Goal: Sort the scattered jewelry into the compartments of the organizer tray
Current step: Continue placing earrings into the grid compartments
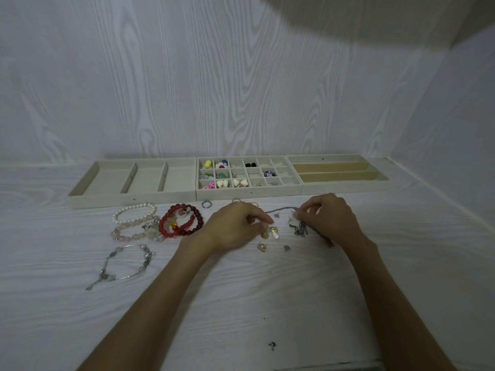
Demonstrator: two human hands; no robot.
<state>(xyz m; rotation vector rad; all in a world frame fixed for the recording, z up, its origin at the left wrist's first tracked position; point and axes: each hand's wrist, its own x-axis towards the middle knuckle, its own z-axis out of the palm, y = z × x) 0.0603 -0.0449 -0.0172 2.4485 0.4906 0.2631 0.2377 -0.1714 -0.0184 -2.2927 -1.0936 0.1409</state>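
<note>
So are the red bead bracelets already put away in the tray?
No, the red bead bracelets lie on the table in front of the left tray, beside the left hand.

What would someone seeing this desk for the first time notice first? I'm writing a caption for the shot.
Probably the two hands at centre: the left hand pinches small gold charms, while the right hand picks at a dark tangled chain. Next, the red bead bracelets to their left. Behind, against the wall, the gridded tray holds colourful earrings in its small compartments.
</note>
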